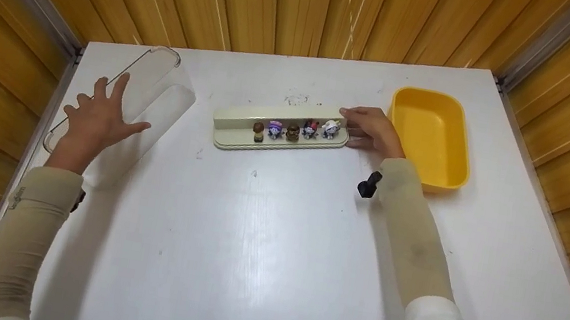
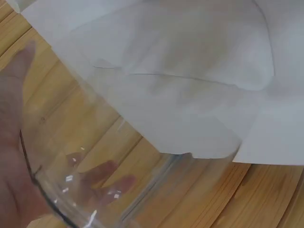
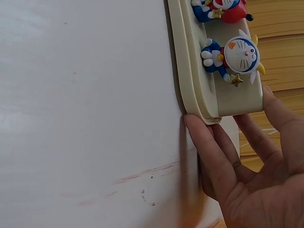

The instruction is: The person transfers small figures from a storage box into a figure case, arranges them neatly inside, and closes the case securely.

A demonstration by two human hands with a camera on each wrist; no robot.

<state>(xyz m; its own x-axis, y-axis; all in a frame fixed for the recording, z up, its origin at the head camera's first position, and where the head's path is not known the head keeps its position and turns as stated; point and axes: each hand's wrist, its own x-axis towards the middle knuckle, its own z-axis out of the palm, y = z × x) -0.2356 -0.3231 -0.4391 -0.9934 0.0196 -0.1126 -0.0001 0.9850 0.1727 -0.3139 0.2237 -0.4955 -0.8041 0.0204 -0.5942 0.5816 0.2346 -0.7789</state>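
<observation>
A cream display base (image 1: 279,143) with a raised back step lies on the white table, and several small cartoon figurines (image 1: 292,132) sit in a row along it. My right hand (image 1: 376,132) grips the base's right end, its fingertips (image 3: 192,122) at the front and back corners. Nearest that hand is a white-hooded blue figurine (image 3: 240,54). On the left, a clear plastic cover (image 1: 166,105) lies on its side. My left hand (image 1: 98,114) is spread over it, thumb pointing right; some fingers show through the plastic in the left wrist view.
A yellow plastic tub (image 1: 430,138) stands right of the base, close to the right forearm. The white table (image 1: 247,246) is bounded by wood-patterned walls (image 1: 299,6) at the back and both sides. A black camera mount (image 1: 369,184) sticks out from the right wrist.
</observation>
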